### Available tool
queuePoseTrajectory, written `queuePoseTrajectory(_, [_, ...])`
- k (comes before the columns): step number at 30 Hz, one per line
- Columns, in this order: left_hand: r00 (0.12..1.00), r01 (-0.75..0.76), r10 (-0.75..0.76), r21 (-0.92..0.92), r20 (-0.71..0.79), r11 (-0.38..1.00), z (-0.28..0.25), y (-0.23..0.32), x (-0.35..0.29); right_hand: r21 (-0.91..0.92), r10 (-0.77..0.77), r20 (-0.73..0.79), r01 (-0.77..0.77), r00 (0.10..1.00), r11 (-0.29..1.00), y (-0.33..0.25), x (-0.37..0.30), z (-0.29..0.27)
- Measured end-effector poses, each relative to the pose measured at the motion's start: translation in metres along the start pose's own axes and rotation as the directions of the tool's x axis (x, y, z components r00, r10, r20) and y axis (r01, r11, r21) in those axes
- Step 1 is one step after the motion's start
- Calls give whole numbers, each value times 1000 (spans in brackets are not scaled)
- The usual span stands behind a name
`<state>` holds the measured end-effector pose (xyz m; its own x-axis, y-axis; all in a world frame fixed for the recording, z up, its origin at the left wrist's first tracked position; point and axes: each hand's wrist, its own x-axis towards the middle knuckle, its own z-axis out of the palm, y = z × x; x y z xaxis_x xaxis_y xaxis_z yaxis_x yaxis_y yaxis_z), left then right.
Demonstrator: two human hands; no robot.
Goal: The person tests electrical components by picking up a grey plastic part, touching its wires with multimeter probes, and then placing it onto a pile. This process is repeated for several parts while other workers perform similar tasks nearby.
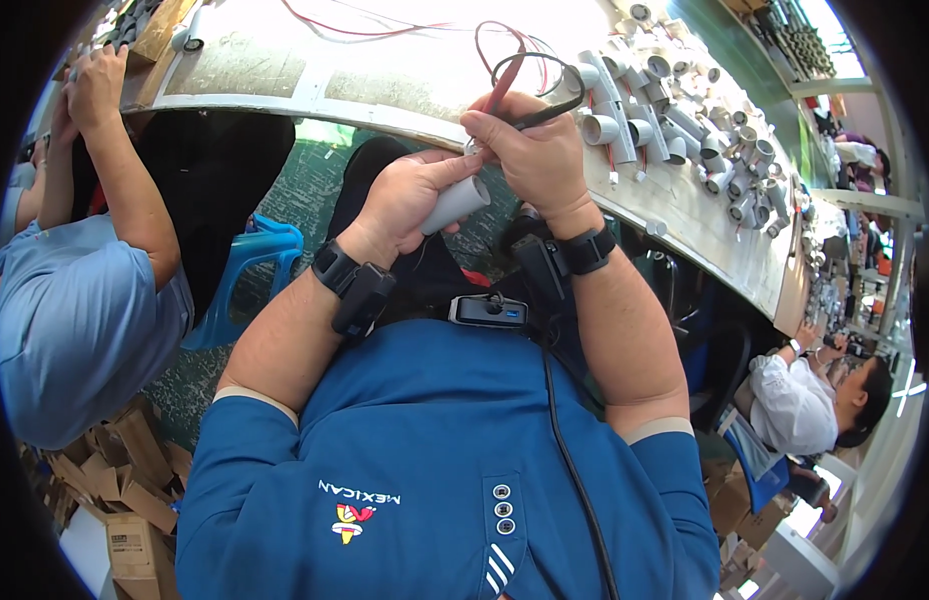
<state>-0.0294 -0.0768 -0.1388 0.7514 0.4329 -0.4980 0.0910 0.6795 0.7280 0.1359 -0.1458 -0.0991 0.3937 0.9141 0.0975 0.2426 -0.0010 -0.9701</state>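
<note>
A light grey plastic tube [459, 205] lies tilted in my left hand [403, 198], its open end toward the upper right. That hand's thumb and fingertips also pinch at a tiny white piece, possibly a wire connector [473, 148], partly hidden by the fingers. My right hand [541, 158] is closed round a red test probe [505, 88] and a black probe [551, 114], with their leads looping above the hand. The fingertips of both hands meet just off the table's near edge, where the probe tips are too covered to make out.
Many similar grey tubes [675, 120], some with thin wires and white plugs, are piled on the worktable [385, 85] to the right. Red wires [370, 32] cross its far side. A co-worker [95, 250] sits at left by a blue stool [250, 265]; another person [800, 400] sits at right.
</note>
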Motion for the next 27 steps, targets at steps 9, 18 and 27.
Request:
queuePoseTrajectory(9, [999,9,-10,38,41,999,-5,4,0,-130,-68,8,68,998,989,0,0,0])
queuePoseTrajectory(18, [1000,-25,24,56,18,998,-2,7,1,-141,-114,50,120,992,983,-14,-3,1])
queuePoseTrajectory(27, [999,-37,37,65,1,997,-1,6,2,-36,-7,85,10,996,999,-4,2,-5])
